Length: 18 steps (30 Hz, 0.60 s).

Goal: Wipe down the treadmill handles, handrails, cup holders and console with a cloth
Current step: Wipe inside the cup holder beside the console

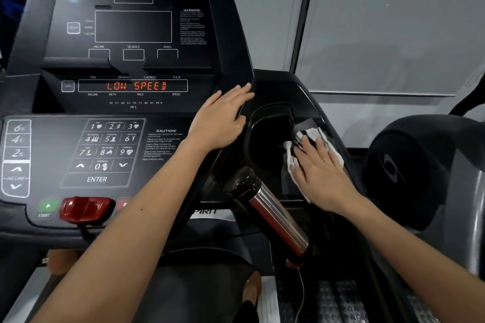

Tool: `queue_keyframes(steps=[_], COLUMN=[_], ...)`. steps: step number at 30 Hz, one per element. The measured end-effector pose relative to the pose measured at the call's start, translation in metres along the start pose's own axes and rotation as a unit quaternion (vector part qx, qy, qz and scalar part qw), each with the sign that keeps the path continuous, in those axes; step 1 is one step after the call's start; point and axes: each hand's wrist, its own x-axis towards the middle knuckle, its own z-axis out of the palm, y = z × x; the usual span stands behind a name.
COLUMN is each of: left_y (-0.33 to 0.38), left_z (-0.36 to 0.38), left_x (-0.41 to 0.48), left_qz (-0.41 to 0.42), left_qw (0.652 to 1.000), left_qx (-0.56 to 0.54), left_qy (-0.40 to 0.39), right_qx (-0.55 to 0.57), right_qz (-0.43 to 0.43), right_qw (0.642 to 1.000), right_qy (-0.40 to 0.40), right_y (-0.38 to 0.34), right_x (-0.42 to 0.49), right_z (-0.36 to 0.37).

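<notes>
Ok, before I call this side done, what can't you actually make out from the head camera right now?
- Cup holder interior: too dark to judge clean or dirty.
- Surface under the cloth: covered by cloth and right hand.
- Console edge under the left hand: hidden by the palm.
- Stop button: mostly behind the left forearm.
- Warning text: too small and blurred.
- Left side of the treadmill: cut off by the frame edge.

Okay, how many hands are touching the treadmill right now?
2. The left hand rests flat on the console edge; the right hand presses the cloth beside the cup holder.
</notes>
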Motion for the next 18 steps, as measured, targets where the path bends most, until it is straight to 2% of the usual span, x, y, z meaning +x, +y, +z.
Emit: queue_keyframes(steps=[6,10,14,18], left_y=[0.001,0.002,0.002,0.003], left_z=[0.001,0.001,0.001,0.001], left_x=[-0.001,-0.001,-0.001,-0.001], left_qz=[-0.005,-0.006,-0.007,-0.008], left_qw=[1.0,1.0,1.0,1.0], left_qx=[0.002,0.002,0.0,0.001], left_qy=[0.004,0.003,0.011,0.017], right_qx=[-0.025,-0.024,-0.026,-0.02], right_qz=[0.06,0.078,0.038,-0.043], right_qw=[0.998,0.993,0.992,0.995], right_qy=[0.018,0.079,0.115,0.085], right_y=[-0.004,-0.019,-0.026,-0.034], right_x=[0.056,0.083,0.095,0.102], right_z=[0.004,0.006,0.008,0.005])
